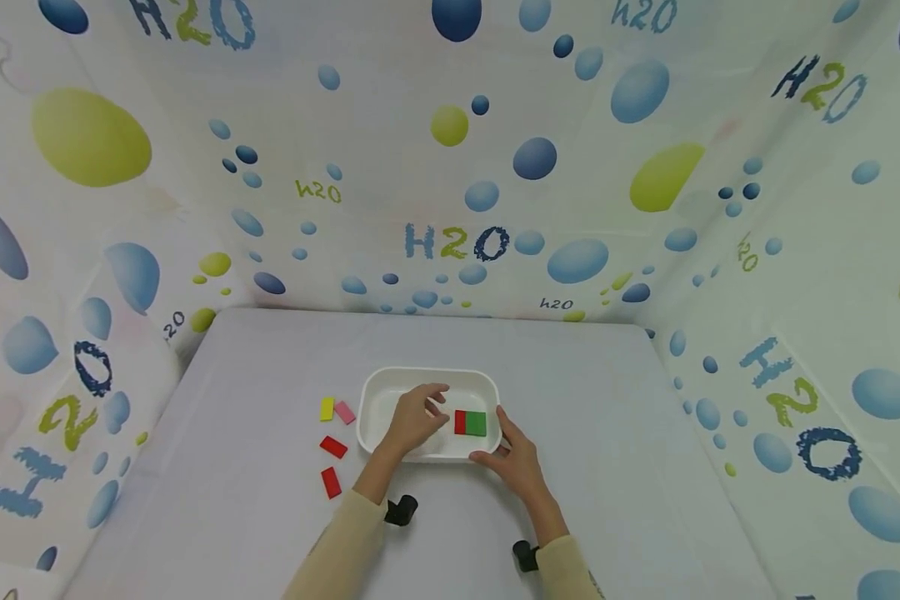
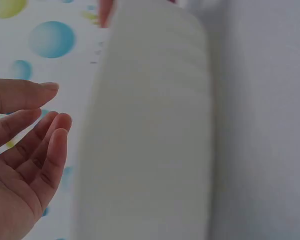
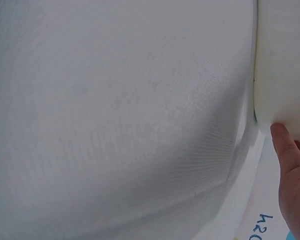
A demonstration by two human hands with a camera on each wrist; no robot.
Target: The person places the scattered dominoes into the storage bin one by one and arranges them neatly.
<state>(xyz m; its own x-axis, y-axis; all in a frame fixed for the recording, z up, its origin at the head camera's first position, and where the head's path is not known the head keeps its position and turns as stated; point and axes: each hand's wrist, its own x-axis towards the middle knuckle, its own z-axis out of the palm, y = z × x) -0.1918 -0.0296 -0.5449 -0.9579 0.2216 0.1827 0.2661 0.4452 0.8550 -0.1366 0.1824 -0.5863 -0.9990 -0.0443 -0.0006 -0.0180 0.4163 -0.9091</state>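
- White tray (image 1: 390, 385), one: we found it on the tabletop (image 1: 585, 392), its near right corner gripped between the thumb and fingers of the right hand (image 1: 519, 457).
- Left hand (image 1: 414, 422), one: poised over the tray, thumb and fingers apart, holding nothing we could see.
- Tray contents: red block (image 1: 460, 422) and green block (image 1: 476, 424), side by side near the right end.
- Loose, left of the tray: yellow block (image 1: 327, 409), pink block (image 1: 344, 412), farther red block (image 1: 333, 447), nearer red block (image 1: 331, 482).
- Step, as we judged: setting blocks into the tray; the next move seemingly called for fetching a loose one.
- Clearance: we noted a raised rim to cross, with tabletop stretching rightward.
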